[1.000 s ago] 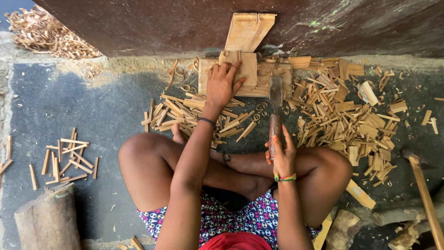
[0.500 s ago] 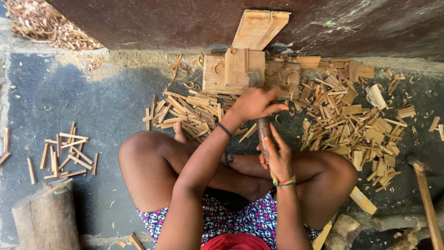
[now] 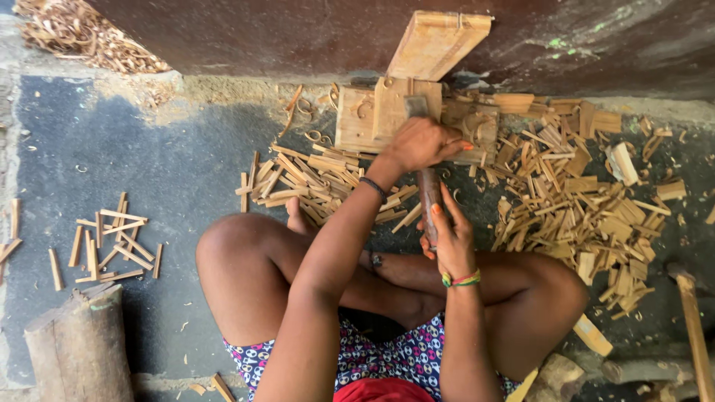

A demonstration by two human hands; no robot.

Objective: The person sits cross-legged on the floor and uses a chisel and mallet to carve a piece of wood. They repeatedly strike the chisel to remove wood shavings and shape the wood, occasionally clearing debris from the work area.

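I sit cross-legged on the floor. My right hand (image 3: pixel 449 237), with a coloured wristband, grips the wooden handle of a chopping tool (image 3: pixel 429 195). The tool's grey blade (image 3: pixel 415 106) reaches onto a pale wooden block (image 3: pixel 357 119) by the wall. My left hand (image 3: pixel 422 144), with a dark bracelet, is closed over the tool just behind the blade, on top of the block. What lies under that hand is hidden. Split wood sticks (image 3: pixel 313 175) lie in a heap in front of my knees.
A bigger pile of cut wood pieces (image 3: pixel 588 201) spreads to the right. A plank (image 3: pixel 436 41) leans on the dark wall. A small group of sticks (image 3: pixel 108 242) and a log (image 3: pixel 78 346) are at left. A long wooden handle (image 3: pixel 693 320) lies at far right.
My left hand left the flat wood on the block, drew back to the tool, and now sits closed over it at the block. The tool has moved forward.
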